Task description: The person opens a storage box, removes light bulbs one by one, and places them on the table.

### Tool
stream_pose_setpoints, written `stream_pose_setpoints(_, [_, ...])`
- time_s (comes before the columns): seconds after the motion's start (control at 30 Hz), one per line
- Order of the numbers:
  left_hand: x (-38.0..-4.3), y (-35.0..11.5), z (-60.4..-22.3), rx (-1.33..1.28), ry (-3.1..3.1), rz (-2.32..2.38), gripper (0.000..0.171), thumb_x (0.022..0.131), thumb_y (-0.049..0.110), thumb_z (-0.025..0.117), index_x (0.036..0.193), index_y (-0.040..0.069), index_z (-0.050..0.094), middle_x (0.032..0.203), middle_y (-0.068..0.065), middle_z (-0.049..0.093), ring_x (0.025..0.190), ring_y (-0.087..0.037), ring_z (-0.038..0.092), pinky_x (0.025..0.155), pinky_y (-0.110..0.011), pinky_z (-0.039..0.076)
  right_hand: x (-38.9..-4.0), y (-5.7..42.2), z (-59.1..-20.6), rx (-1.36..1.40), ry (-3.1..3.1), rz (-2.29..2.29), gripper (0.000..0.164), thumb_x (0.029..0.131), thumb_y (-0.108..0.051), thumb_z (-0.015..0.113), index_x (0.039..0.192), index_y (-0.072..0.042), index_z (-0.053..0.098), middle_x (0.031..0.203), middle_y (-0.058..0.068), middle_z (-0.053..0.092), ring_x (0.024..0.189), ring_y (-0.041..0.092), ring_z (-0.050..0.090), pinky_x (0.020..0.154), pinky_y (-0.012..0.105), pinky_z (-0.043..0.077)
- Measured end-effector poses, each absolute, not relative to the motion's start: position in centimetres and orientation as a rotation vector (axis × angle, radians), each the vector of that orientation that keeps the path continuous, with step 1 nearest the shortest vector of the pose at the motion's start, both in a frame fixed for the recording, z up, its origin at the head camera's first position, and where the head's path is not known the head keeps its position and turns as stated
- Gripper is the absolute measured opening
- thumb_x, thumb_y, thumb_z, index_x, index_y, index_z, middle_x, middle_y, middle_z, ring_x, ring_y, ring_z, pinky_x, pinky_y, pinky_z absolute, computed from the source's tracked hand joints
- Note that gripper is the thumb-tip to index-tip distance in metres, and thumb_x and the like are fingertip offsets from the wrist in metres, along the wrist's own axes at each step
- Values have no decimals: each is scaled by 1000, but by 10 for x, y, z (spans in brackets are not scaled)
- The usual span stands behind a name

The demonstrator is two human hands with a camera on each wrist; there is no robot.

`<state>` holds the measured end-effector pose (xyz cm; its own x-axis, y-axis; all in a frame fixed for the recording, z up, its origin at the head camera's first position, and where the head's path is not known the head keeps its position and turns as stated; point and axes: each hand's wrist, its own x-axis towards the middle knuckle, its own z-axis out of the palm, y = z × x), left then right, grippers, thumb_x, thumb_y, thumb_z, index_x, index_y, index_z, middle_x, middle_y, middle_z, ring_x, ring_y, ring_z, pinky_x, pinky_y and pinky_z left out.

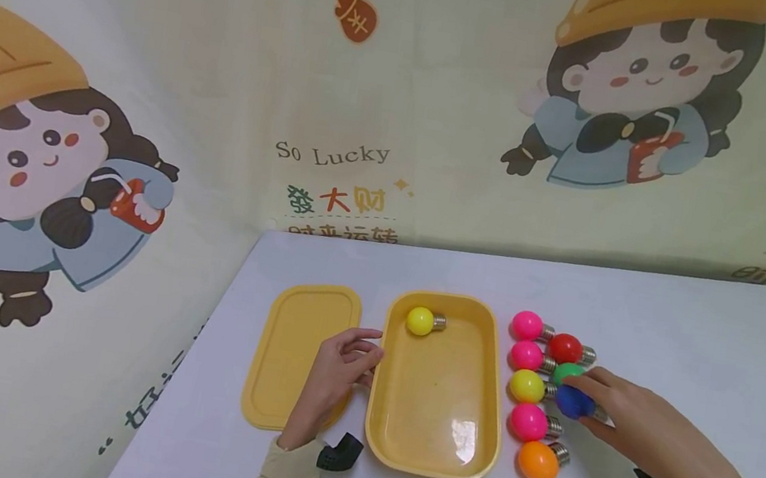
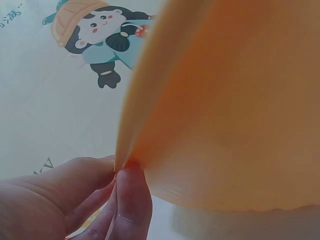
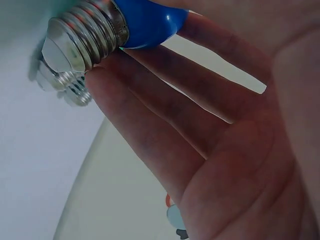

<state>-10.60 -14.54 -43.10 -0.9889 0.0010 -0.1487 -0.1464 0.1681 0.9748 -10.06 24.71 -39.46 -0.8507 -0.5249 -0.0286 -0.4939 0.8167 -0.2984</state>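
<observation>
My left hand point(image 1: 335, 369) is at the left side of a yellow plastic box point(image 1: 432, 406), its thumb and fingers pinching the rim, as the left wrist view shows up close. Inside the box, near its far left corner, lies a yellow light bulb point(image 1: 419, 321) with a metal screw base. On the right, my right hand point(image 1: 654, 428) holds a blue light bulb point(image 1: 573, 402) between thumb and fingers. In the right wrist view, the silver threaded base point(image 3: 82, 37) of that bulb points away from the palm. The hand covers part of a green bulb point(image 1: 566, 373).
Right of the box, loose bulbs lie in rough columns: three pink ones, the nearest pink bulb point(image 1: 529, 422), a red bulb point(image 1: 564, 348), another yellow bulb point(image 1: 527, 386) and an orange bulb point(image 1: 538, 462). A flat yellow lid point(image 1: 295, 342) lies left of the box on the white table point(image 1: 726, 352).
</observation>
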Motion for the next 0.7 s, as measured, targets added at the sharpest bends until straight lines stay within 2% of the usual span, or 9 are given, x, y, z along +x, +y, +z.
stream_pose_setpoints(0.27, [-106,-146,-432,-136,2317,1946,36,93,18,71,126,4,63,106,-18,66,75,-17,67,66,-28,61,-101,247,-398,-720,2848,-375,48,68,-17,90,110,-14,68,100,4,66,86,18,66,68,36,61])
stream_pose_setpoints(0.5, [-106,-145,-430,-146,2317,1938,36,92,21,72,125,7,64,106,-16,67,75,-18,67,66,-29,61,-100,247,-402,-718,2836,-363,44,70,-18,89,108,-13,68,97,1,64,85,18,65,69,37,61])
stream_pose_setpoints(0.7, [-105,-146,-430,-146,2308,1937,38,92,22,73,125,7,64,106,-17,67,76,-18,67,67,-30,61,-102,248,-406,-696,2820,-343,44,70,-17,89,109,-13,68,101,7,65,88,24,67,69,40,61])
